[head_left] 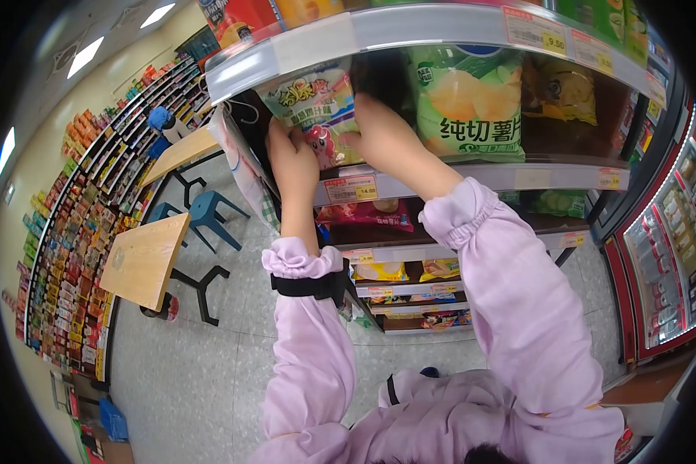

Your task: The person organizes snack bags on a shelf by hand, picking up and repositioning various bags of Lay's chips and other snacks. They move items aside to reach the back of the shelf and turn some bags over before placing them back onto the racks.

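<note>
A colourful snack bag (pixel 314 99) with a pink cartoon pony on its front stands on the shelf's left end, upright and leaning slightly. My left hand (pixel 292 158) grips its lower left side, the thumb on the front. On the other side, my right hand (pixel 383 133) is closed round the right edge, with some fingers hidden behind the bag. Right of my right hand is a large green bag of potato chips (pixel 468 104) on the same shelf. A price tag (pixel 351 189) is fixed to the shelf edge just below the held bag.
A shelf edge (pixel 433 29) runs above my hands. Lower shelves carry more bags, including a red bag (pixel 371 215). A wire hook (pixel 245 110) juts out at the left. Behind are a wooden table (pixel 143 259), a blue stool (pixel 209 207) and a lit cooler (pixel 669 232) at right.
</note>
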Available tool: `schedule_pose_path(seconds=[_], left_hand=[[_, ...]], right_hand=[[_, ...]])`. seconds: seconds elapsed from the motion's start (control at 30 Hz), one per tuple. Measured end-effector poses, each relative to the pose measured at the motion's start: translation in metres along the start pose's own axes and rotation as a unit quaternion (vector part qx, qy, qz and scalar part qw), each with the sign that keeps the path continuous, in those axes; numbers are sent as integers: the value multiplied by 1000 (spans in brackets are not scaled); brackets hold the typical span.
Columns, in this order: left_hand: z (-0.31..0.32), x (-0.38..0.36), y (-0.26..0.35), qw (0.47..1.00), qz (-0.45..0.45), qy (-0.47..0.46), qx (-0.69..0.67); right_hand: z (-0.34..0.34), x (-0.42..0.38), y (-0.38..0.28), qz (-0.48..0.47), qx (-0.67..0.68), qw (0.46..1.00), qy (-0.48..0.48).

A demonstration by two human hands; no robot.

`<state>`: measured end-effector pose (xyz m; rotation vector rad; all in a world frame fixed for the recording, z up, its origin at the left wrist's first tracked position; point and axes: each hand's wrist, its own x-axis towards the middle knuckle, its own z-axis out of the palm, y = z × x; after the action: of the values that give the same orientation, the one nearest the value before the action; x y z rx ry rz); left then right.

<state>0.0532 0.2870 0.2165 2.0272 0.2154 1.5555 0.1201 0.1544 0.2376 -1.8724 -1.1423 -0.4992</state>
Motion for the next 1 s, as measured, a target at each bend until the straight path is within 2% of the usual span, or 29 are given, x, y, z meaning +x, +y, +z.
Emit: schedule_pose_path(seconds=[0.07,0.3,0.4,0.47,0.53,0.57,0.67,0.73,0.8,0.83,0.87,0.9,0.97,1.0], left_hand=[[-4,-7,1,986,24,14,164],[-7,-5,17,984,13,2,178],[-10,-7,20,985,-6,-28,168],[-11,-13,26,983,11,4,183],[-14,-17,36,984,8,-14,176],[-13,-19,38,982,32,-12,185],[-12,-31,47,971,117,-2,207],[-16,-46,77,977,139,2,162],[-12,-72,100,992,120,21,7],[-12,-89,102,993,111,2,-39],[-12,-106,103,991,101,-15,-83],[-13,-124,105,987,113,-73,-93],[-11,-156,114,967,130,-192,-104],[-5,-171,120,952,135,-253,-106]], right_hand=[[-2,-3,2,-23,-30,999,-8],[-1,-6,-5,-4,-71,997,-40],[-3,-11,-10,48,-25,997,-63],[-4,-17,-13,26,-27,999,2],[-5,-23,-13,5,-23,999,27],[-5,-27,-13,-17,-19,998,52],[-25,-44,-31,19,-45,998,27],[-44,-66,-36,-23,-40,999,9],[-65,-97,-33,-25,5,1000,-11],[-74,-114,-29,-15,-1,1000,-10],[-84,-131,-23,-15,63,997,-46],[-95,-148,-17,-16,129,988,-81],[-115,-185,4,51,175,965,-191],[-119,-205,20,67,181,958,-213]])
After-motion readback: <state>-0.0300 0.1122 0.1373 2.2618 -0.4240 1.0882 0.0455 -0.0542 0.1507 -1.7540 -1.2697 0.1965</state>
